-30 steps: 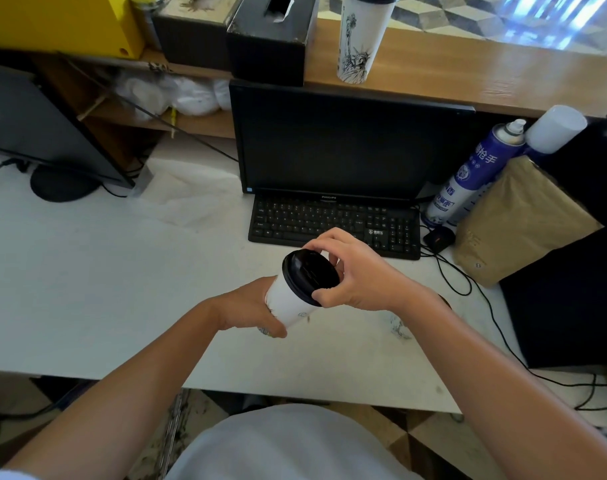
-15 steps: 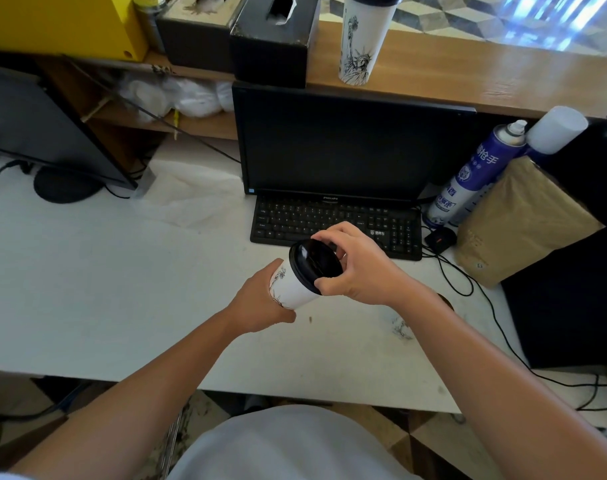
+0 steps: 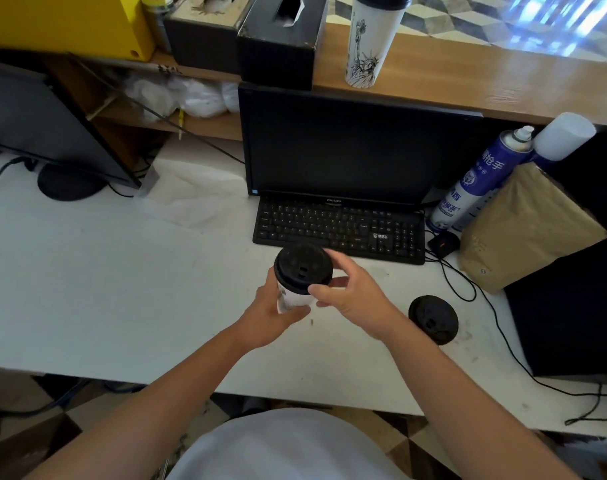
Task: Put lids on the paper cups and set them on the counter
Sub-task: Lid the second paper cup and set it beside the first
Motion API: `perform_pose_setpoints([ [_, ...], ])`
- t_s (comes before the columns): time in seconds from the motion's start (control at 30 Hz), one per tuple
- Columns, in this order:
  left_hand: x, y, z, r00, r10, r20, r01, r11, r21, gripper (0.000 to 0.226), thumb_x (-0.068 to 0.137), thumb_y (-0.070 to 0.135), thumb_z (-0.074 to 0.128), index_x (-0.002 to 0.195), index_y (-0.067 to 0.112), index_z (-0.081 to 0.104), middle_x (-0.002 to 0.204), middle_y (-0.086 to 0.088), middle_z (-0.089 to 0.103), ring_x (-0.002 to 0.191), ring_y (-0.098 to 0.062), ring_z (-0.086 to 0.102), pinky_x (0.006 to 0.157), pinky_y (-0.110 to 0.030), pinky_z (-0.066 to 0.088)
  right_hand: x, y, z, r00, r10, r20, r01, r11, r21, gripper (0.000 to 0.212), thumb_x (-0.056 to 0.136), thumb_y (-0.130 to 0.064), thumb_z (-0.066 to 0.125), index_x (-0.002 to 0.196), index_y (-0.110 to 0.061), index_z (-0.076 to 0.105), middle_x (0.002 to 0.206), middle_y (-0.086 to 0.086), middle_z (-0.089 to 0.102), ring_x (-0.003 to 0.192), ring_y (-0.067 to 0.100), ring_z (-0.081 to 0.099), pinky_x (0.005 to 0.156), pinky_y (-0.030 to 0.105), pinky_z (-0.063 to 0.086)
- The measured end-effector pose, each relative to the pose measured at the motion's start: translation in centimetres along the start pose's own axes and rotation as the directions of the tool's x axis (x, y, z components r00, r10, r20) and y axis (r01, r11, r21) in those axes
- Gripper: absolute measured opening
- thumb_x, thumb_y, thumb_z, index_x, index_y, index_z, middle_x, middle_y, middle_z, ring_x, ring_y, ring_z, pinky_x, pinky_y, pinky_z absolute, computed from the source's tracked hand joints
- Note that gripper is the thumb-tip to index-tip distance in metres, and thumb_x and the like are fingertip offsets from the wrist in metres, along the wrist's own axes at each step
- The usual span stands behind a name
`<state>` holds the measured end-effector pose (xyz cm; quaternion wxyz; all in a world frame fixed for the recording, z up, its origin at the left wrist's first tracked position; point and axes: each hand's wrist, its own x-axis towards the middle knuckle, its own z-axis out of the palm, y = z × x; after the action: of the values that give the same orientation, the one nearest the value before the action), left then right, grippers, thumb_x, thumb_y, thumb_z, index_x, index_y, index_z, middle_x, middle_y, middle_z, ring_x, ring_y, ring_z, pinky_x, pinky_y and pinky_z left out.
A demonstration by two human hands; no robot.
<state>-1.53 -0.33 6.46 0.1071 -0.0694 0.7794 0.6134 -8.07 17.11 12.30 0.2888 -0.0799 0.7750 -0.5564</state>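
Note:
My left hand (image 3: pixel 272 313) grips a white paper cup (image 3: pixel 294 298) around its body, held upright above the white desk (image 3: pixel 87 271). A black lid (image 3: pixel 302 268) sits on top of the cup. The fingers of my right hand (image 3: pixel 352 292) are spread loosely around the lid's right rim, thumb at its front edge, fingertips touching or just off it. A second black lid (image 3: pixel 433 319) lies flat on the desk to the right. Another lidded white cup (image 3: pixel 371 41) with a statue drawing stands on the wooden counter (image 3: pixel 503 77) above the monitor.
A black monitor (image 3: pixel 347 147) and keyboard (image 3: pixel 336 230) stand just behind the held cup. Spray cans (image 3: pixel 479 178), a brown paper bag (image 3: pixel 524 230) and cables crowd the right side. Black tissue boxes (image 3: pixel 278 39) and a yellow box (image 3: pixel 63 22) sit on the counter at left.
The cup has gone from tilted to upright and risen slightly. My right hand has loosened from the lid and drawn to the right, which uncovers the second lid on the desk.

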Motion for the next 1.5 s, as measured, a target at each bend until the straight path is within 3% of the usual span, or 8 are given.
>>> perform_pose_setpoints([
  [0.23, -0.7, -1.1, -0.5, 0.982, -0.168, 0.089, 0.189, 0.915, -0.356, 0.076, 0.072, 0.011, 0.051, 0.145, 0.033, 0.046, 0.145, 0.011, 0.054, 0.137, -0.01, 0.046, 0.115, -0.038, 0.037, 0.1, 3.7, 1.1, 0.99, 0.133, -0.037, -0.113, 0.937, 0.331, 0.053, 0.086, -0.003, 0.074, 0.133, -0.023, 0.06, 0.134, -0.005, 0.062, 0.109, 0.02, 0.07, 0.09, 0.043, 0.061],
  [0.37, -0.4, -2.3, 0.2, 0.958, -0.285, 0.045, 0.262, 0.797, -0.545, 0.038, 0.105, 0.033, 0.042, 0.139, 0.032, 0.057, 0.139, 0.011, 0.062, 0.135, -0.013, 0.05, 0.12, -0.044, 0.03, -0.1, 5.6, 2.0, 0.988, 0.156, -0.023, -0.14, 0.934, 0.328, 0.057, 0.082, 0.001, 0.076, 0.129, -0.027, 0.061, 0.133, -0.007, 0.063, 0.108, 0.016, 0.071, 0.091, 0.038, 0.061],
  [0.53, 0.1, -3.4, 1.3, 0.951, -0.302, -0.062, 0.239, 0.849, -0.471, 0.039, 0.108, 0.041, 0.032, 0.141, 0.037, 0.054, 0.142, 0.013, 0.057, 0.137, -0.009, 0.047, 0.112, -0.035, 0.037, 0.4, 6.4, 2.2, 0.988, 0.152, -0.01, -0.14, 0.931, 0.336, 0.06, 0.085, 0.006, 0.072, 0.131, -0.03, 0.059, 0.134, -0.009, 0.062, 0.12, 0.014, 0.064, 0.08, 0.022, 0.057],
  [0.7, 0.6, -3.8, 1.9, 0.938, -0.325, -0.12, 0.227, 0.837, -0.498, 0.038, 0.109, 0.039, 0.033, 0.143, 0.034, 0.05, 0.142, 0.013, 0.054, 0.136, -0.01, 0.046, 0.11, -0.034, 0.039, 1.6, 6.9, 2.3, 0.969, 0.247, 0.024, -0.22, 0.809, 0.546, 0.047, 0.1, 0.0, 0.054, 0.143, -0.018, 0.053, 0.139, -0.005, 0.06, 0.123, 0.014, 0.061, 0.102, 0.035, 0.05],
  [0.8, 0.8, -4.1, 2.2, 0.923, -0.358, -0.138, 0.241, 0.82, -0.519, 0.037, 0.109, 0.038, 0.03, 0.138, 0.034, 0.053, 0.138, 0.012, 0.056, 0.136, -0.011, 0.046, 0.114, -0.037, 0.036, 2.2, 7.6, 3.0, 0.939, 0.345, 0.006, -0.273, 0.732, 0.625, 0.036, 0.107, -0.014, 0.045, 0.141, -0.015, 0.057, 0.137, 0.002, 0.063, 0.131, 0.023, 0.056, 0.102, 0.04, 0.05],
  [1.27, 1.1, -5.2, 2.3, 0.922, -0.327, -0.208, 0.214, 0.878, -0.429, 0.041, 0.108, 0.045, 0.026, 0.131, 0.029, 0.056, 0.134, 0.004, 0.058, 0.129, -0.012, 0.052, 0.108, -0.038, 0.043, 3.2, 8.4, 6.0, 0.914, 0.368, -0.173, -0.274, 0.872, 0.407, 0.03, 0.108, -0.026, 0.037, 0.114, -0.015, 0.065, 0.125, 0.006, 0.065, 0.119, 0.02, 0.06, 0.093, 0.04, 0.059],
  [1.4, 1.5, -5.5, 1.5, 0.939, -0.257, -0.228, 0.186, 0.938, -0.291, 0.036, 0.11, 0.035, 0.024, 0.13, 0.019, 0.05, 0.123, 0.003, 0.058, 0.123, -0.02, 0.055, 0.102, -0.031, 0.048, 3.3, 8.3, 6.3, 0.916, 0.338, -0.214, -0.265, 0.914, 0.307, 0.031, 0.109, -0.028, 0.031, 0.119, -0.016, 0.058, 0.125, 0.008, 0.06, 0.114, 0.021, 0.057, 0.091, 0.044, 0.06],
  [1.5, 1.7, -6.0, 0.8, 0.961, -0.156, -0.229, 0.134, 0.985, -0.111, 0.038, 0.107, 0.04, 0.025, 0.132, 0.021, 0.046, 0.125, 0.003, 0.057, 0.122, -0.022, 0.055, 0.108, -0.044, 0.047, 3.4, 8.2, 6.6, 0.92, 0.309, -0.242, -0.249, 0.936, 0.249, 0.032, 0.11, -0.03, 0.029, 0.121, -0.016, 0.055, 0.125, 0.008, 0.057, 0.115, 0.023, 0.055, 0.09, 0.046, 0.06],
])
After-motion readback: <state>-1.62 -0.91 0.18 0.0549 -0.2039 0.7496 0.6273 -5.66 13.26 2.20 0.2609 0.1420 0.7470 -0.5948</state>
